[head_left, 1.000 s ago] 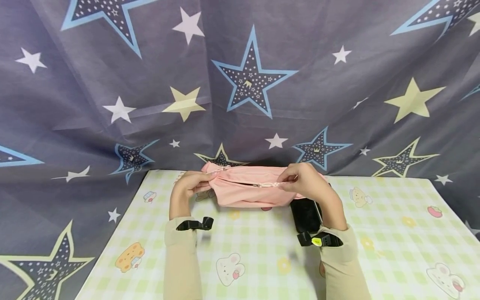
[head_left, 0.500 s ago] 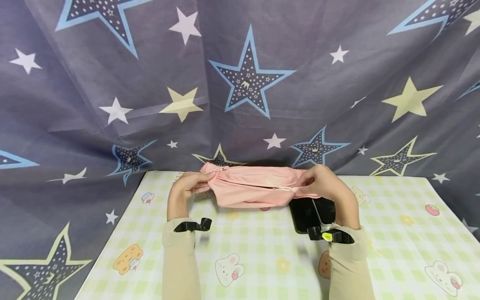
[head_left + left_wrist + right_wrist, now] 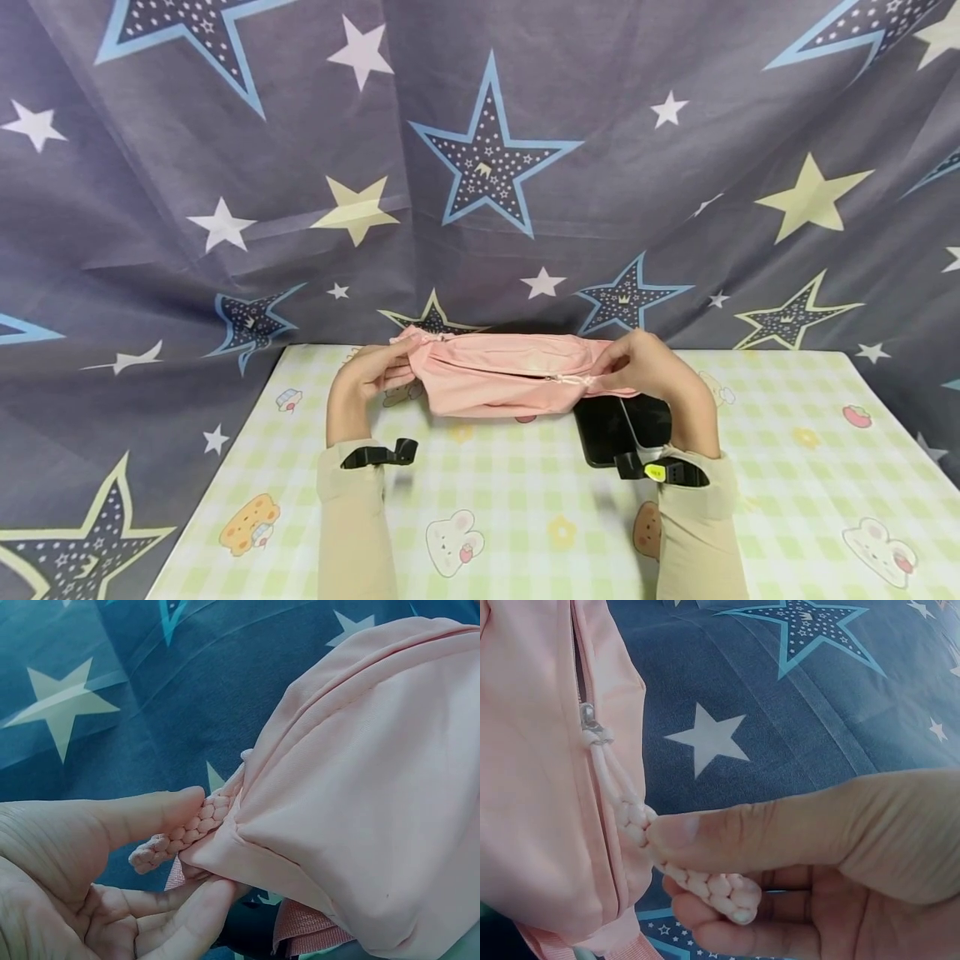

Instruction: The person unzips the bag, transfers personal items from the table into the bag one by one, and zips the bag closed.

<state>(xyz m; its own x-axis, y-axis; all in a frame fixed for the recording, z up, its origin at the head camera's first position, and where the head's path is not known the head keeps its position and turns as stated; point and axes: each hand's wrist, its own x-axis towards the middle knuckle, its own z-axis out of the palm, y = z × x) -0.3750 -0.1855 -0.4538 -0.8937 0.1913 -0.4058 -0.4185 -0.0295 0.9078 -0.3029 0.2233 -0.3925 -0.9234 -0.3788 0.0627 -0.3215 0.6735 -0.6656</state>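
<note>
A pink fabric waist bag (image 3: pixel 495 392) stands at the back of the table, its front zipper running sideways. A narrow dark slit shows left of the zipper's metal slider (image 3: pixel 589 716). My right hand (image 3: pixel 652 367) pinches the braided zipper pull (image 3: pixel 634 821) between thumb and curled fingers at the bag's right end. My left hand (image 3: pixel 367 377) holds the bag's left end between thumb and bent fingers. In the left wrist view, its thumb touches a second braided pull (image 3: pixel 196 827), while the fingertips lie against the bag's lower corner. The bag's inside is hidden.
Flat black objects (image 3: pixel 603 433), one with a pale edge, lie on the table beneath and in front of the bag's right end. The checked tablecloth (image 3: pixel 525 517) has printed cartoons. A dark star-patterned curtain (image 3: pixel 300 150) hangs right behind the bag.
My right hand has drawn the zipper slider to the right, lengthening the slit; it has stayed almost still over the last half second. The left thumb has shifted slightly up the bag's end.
</note>
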